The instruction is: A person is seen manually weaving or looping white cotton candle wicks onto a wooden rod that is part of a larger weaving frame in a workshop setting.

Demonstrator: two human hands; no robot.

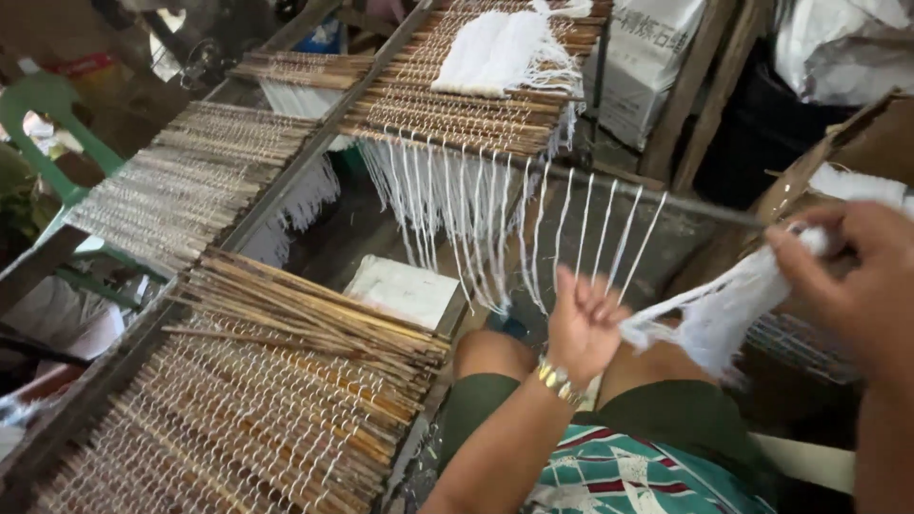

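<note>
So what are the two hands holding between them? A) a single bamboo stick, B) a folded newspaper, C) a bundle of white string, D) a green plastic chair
C: the left hand and the right hand both grip a bundle of white string stretched between them, in front of white strings hanging from a metal rod.
</note>
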